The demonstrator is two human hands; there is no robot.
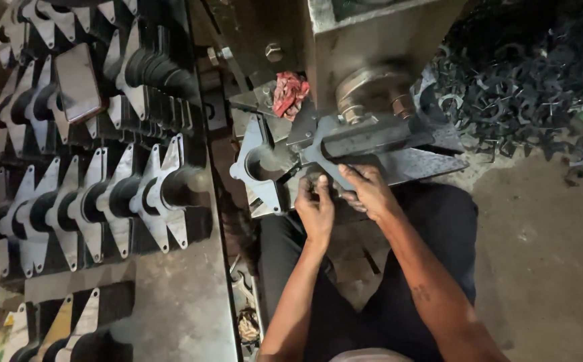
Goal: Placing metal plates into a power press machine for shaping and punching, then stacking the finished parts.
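My left hand (315,204) and my right hand (366,191) meet at the front edge of a press machine (372,40). Together they pinch a flat dark metal piece (323,157) with a curved cut-out that lies under the round ram (365,90). Just left of my hands stands a grey triangular metal flange with a round collar (254,164), leaning against the machine bed. Fingers of both hands are curled over the piece's near edge. My forearms reach up from the bottom of the view over dark trousers.
Rows of finished flanges (90,201) stand stacked on a workbench (177,302) at the left, with a phone (77,84) resting on them. A red rag (290,92) lies on the machine. A heap of dark metal offcuts (519,94) fills the upper right floor.
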